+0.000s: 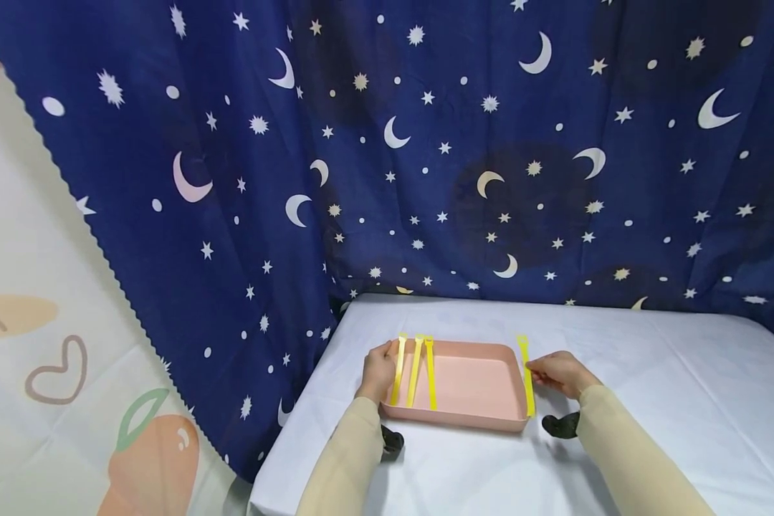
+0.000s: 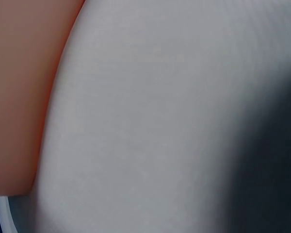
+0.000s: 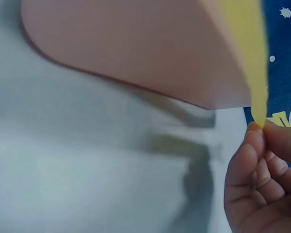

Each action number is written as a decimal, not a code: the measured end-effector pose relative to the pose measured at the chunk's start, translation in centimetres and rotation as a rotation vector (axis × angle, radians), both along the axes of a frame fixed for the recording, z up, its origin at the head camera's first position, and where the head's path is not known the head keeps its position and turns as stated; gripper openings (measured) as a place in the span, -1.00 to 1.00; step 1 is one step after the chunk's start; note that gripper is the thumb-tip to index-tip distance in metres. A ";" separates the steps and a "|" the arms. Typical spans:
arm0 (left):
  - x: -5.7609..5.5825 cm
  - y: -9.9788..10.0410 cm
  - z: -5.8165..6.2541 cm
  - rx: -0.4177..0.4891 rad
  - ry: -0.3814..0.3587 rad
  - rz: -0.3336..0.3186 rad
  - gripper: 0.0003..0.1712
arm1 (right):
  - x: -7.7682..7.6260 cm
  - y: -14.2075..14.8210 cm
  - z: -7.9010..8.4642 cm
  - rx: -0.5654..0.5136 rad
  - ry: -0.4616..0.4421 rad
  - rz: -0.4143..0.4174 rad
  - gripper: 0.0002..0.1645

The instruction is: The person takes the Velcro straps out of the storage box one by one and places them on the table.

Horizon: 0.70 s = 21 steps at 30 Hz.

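A shallow pink tray (image 1: 471, 383) is in front of me over the white cloth. My left hand (image 1: 377, 374) grips its left wall; that hand is out of sight in the left wrist view, where the tray's side (image 2: 19, 97) shows. Three yellow straps with slotted heads, such as this strap (image 1: 431, 376), lie side by side in the left part of the tray, heads at the far rim. Just beyond the right rim, my right hand (image 1: 562, 373) pinches another yellow strap (image 1: 527, 383) between thumb and forefinger. The right wrist view shows this pinch, with the strap (image 3: 247, 53) alongside the tray's wall.
White cloth (image 1: 671, 380) covers the table around the tray. Behind it hangs a dark blue curtain (image 1: 438, 193) with moons and stars, and a pale printed cloth (image 1: 58, 287) is on the left. Dark wrist-worn devices (image 1: 560, 426) sit below both wrists.
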<state>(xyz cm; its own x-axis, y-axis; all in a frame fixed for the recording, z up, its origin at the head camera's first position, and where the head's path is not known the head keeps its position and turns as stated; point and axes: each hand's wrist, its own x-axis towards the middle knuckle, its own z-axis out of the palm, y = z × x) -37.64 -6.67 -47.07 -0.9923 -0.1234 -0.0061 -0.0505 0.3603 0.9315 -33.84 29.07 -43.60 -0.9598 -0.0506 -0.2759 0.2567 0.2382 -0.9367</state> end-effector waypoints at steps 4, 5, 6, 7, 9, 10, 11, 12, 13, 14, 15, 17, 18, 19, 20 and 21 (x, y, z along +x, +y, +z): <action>0.1 -0.1 -0.2 0.006 0.002 0.004 -0.46 | 0.2 0.0 -0.5 -0.032 -0.001 0.008 -0.84; 0.2 -0.1 -0.2 0.011 -0.003 0.007 -0.46 | 0.2 0.1 -0.6 -0.033 -0.002 0.011 -0.83; 0.2 -0.1 -0.1 0.019 -0.007 0.009 -0.46 | 0.2 0.2 -0.7 -0.032 -0.006 0.006 -0.83; 0.2 -0.1 -0.1 0.022 -0.003 0.008 -0.46 | 0.2 0.3 -0.7 -0.024 -0.008 -0.001 -0.83; 0.1 0.0 0.0 0.026 0.005 0.001 -0.46 | 0.2 0.6 -0.9 -0.008 -0.024 -0.030 -0.81; 0.1 0.0 0.0 0.025 0.008 -0.003 -0.47 | 0.1 0.7 -1.0 -0.001 -0.033 -0.042 -0.81; 0.1 0.0 0.0 0.024 0.014 -0.006 -0.47 | 0.1 0.9 -1.2 0.009 -0.040 -0.050 -0.81; 0.1 0.1 -0.1 0.022 0.021 -0.010 -0.47 | 0.1 1.0 -1.3 0.016 -0.047 -0.062 -0.81; 0.0 0.1 -0.1 0.020 0.026 -0.011 -0.47 | 0.2 1.1 -1.4 0.024 -0.050 -0.067 -0.81; 0.0 0.1 -0.1 0.016 0.027 -0.010 -0.47 | 0.2 1.2 -1.5 0.031 -0.051 -0.067 -0.81; 0.1 0.1 -0.1 0.012 0.031 -0.008 -0.47 | 0.2 1.2 -1.6 0.043 -0.044 -0.055 -0.81; 0.1 0.1 -0.1 0.009 0.031 0.000 -0.47 | 0.2 1.1 -1.8 0.070 -0.020 -0.036 -0.81; 0.1 0.1 -0.1 0.009 0.031 0.001 -0.48 | 0.3 1.0 -1.8 0.087 -0.009 -0.035 -0.81; 0.1 0.1 -0.1 0.011 0.031 0.003 -0.48 | 0.3 0.9 -1.8 0.108 0.005 -0.032 -0.81; 0.1 0.0 -0.2 0.012 0.030 0.002 -0.48 | 0.3 0.8 -1.9 0.130 0.019 -0.031 -0.81; 0.1 0.0 -0.2 0.018 0.025 0.000 -0.47 | 0.3 0.7 -1.9 0.155 0.035 -0.029 -0.81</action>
<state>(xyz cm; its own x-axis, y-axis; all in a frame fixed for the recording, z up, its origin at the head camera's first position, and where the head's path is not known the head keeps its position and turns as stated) -37.52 -6.63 -47.25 -0.9922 -0.1233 0.0161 -0.0275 0.3433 0.9388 -33.52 29.81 -45.47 -0.9695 0.0173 -0.2445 0.2331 0.3735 -0.8978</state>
